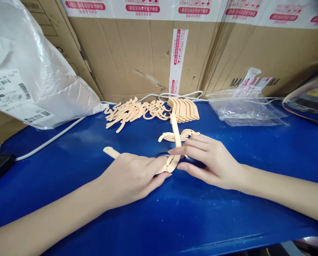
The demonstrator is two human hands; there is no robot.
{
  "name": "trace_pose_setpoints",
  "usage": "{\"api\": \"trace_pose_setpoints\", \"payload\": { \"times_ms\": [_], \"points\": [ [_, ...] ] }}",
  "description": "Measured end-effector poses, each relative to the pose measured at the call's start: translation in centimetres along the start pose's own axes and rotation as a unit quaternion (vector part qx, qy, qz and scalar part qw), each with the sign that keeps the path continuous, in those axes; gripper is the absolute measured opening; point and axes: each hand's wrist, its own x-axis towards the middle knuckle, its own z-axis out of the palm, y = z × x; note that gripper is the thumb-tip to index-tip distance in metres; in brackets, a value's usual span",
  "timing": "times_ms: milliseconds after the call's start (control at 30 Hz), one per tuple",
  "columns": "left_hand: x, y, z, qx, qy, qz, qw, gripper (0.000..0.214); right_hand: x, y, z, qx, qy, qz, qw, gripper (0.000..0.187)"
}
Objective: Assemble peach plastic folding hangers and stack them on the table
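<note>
A cream plastic folding hanger [176,137] is between my hands just above the blue table. One of its arms stands up and the other slants out to the left behind my left hand. My left hand [134,174] is closed around the left arm, thumb and forefinger pinching close to the joint. My right hand [212,160] grips the lower part of the upright arm, its forefinger across it and thumb beside it. Behind my right fingers lie a few curved hanger pieces [166,137], partly hidden.
Farther back on the blue table [201,220] are a loose pile of hooked pieces [129,111] and a neat row of hanger arms [184,109]. A silver-white bag [41,71] stands left, clear plastic bags [244,106] lie right, and cardboard boxes [137,53] close off the back beside a white cable [52,138].
</note>
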Motion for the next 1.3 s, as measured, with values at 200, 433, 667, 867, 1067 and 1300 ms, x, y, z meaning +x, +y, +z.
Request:
{"api": "trace_pose_setpoints", "payload": {
  "times_ms": [200,433,667,867,1067,1300],
  "points": [
    [0.5,-0.2,-0.4,0.054,0.041,0.077,0.995,0.028,0.1,1.0,0.2,0.074,0.05,0.176,0.98,0.012],
    [1.1,-1.3,-0.4,-0.044,0.049,-0.005,0.998,0.019,0.0,2.6,0.6,0.116,0.061,0.204,0.97,0.028],
    [1.6,-1.8,-0.3,-0.084,-0.02,0.002,0.996,0.043,-0.2,4.0,1.1,0.199,0.111,0.227,0.947,0.023],
    [1.8,-1.8,0.1,-0.072,-0.089,-0.029,0.993,0.081,-0.1,4.5,1.3,0.264,0.157,0.258,0.916,0.016],
    [1.6,-1.9,0.1,-0.019,-0.071,-0.037,0.997,0.08,0.1,4.3,1.1,0.283,0.167,0.289,0.899,0.012],
    [1.2,-1.0,-1.0,0.184,0.045,-0.033,0.981,0.059,0.1,4.6,1.2,0.31,0.152,0.326,0.88,0.013]
  ]
}}
